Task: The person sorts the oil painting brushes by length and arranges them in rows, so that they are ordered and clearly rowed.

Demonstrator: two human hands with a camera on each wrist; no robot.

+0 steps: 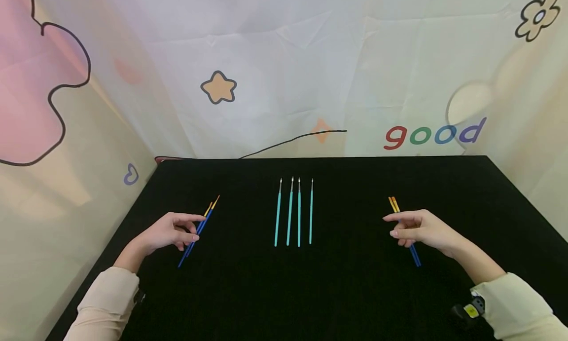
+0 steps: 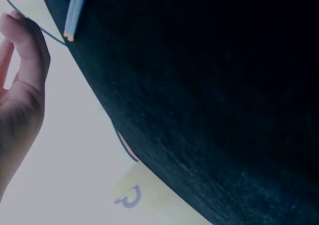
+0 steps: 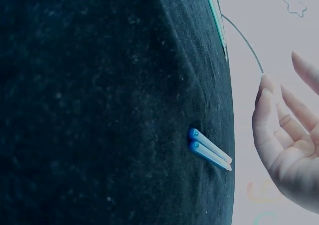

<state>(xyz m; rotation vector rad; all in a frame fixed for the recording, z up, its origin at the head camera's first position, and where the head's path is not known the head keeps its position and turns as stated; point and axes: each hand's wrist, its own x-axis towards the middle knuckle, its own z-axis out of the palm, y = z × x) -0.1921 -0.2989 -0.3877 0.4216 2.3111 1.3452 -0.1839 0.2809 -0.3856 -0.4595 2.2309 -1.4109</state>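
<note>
Two thin blue paintbrushes (image 1: 191, 246) with yellow-orange tips lie slanted on the left side of the black table. My left hand (image 1: 174, 231) hovers over them, index finger extended and the other fingers loosely bent. The left wrist view shows that hand (image 2: 22, 80) apart from the brushes (image 2: 76, 11) and holding nothing. On the right lie two more blue paintbrushes (image 1: 414, 254), side by side and partly hidden under my right hand (image 1: 417, 227). In the right wrist view, that hand (image 3: 289, 135) is raised clear of those brushes (image 3: 212, 153), with nothing between its fingers.
Several turquoise paintbrushes (image 1: 299, 212) lie roughly parallel in the middle of the black table (image 1: 284, 296), tips toward the back. A pale printed cloth (image 1: 284, 84) hangs behind the table and along its sides.
</note>
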